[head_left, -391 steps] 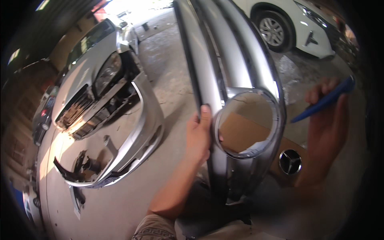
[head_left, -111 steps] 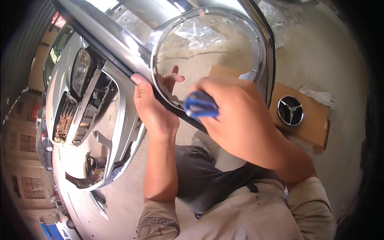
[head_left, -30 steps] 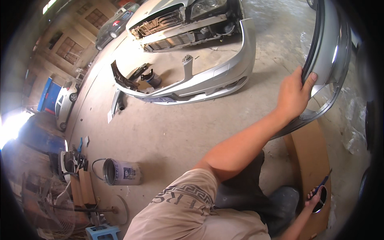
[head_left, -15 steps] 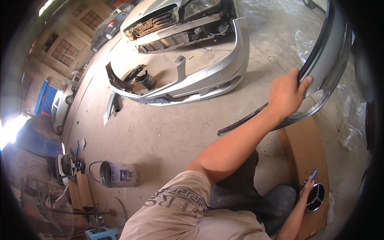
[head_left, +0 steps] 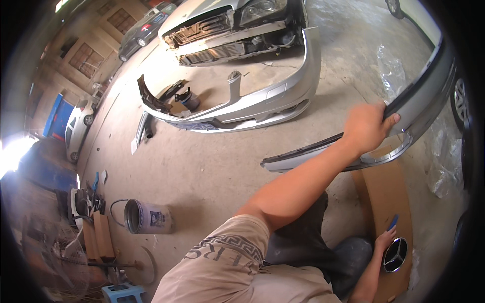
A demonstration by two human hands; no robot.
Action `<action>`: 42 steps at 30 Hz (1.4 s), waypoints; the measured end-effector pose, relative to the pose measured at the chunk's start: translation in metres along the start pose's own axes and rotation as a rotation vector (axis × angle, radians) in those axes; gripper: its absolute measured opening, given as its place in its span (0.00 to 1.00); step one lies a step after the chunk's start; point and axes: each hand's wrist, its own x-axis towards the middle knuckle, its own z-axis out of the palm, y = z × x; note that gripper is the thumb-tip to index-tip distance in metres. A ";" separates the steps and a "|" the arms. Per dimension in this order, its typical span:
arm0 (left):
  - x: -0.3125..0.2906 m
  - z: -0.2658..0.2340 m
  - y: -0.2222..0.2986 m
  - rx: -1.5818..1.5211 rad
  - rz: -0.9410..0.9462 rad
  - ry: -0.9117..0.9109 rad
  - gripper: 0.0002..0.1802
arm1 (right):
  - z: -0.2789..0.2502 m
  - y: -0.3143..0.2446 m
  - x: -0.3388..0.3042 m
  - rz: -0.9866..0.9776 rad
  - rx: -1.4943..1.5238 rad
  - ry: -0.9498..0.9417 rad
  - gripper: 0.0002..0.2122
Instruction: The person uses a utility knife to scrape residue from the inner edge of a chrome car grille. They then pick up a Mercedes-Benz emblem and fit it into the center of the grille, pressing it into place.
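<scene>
My left hand (head_left: 369, 129) is closed on the black-edged rim of a curved silver car bumper (head_left: 422, 108), which it holds tilted above the floor. One end of that bumper reaches left past my forearm, and part of it is hidden behind the arm. Low on the right, my right hand (head_left: 385, 238) is closed around a slim blue tool (head_left: 393, 222), whose exact kind is too small to tell. Close beside that hand, a round black badge (head_left: 395, 255) with a chrome star and ring lies on a long cardboard piece (head_left: 386, 194).
A second silver bumper (head_left: 252, 108) lies on the floor ahead, before a car (head_left: 230, 38) with its front stripped. A bucket (head_left: 149, 217) stands at left, with a blue stool (head_left: 124, 293) nearer me. Clear plastic film (head_left: 442, 166) lies at right.
The held bumper has swung lower and flatter, showing more of its silver left end. My left hand has shifted slightly down and right. The blue tool in my right hand has moved slightly left.
</scene>
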 end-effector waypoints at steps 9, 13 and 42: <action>-0.013 -0.013 0.002 -0.023 0.084 -0.039 0.25 | -0.021 -0.013 -0.016 -0.242 0.103 0.116 0.31; -0.028 -0.027 -0.001 -0.006 0.126 -0.022 0.25 | -0.078 -0.043 -0.044 -0.347 0.317 0.277 0.28; -0.093 -0.045 -0.018 0.139 0.042 0.138 0.22 | -0.105 0.084 -0.054 0.386 0.339 -0.051 0.32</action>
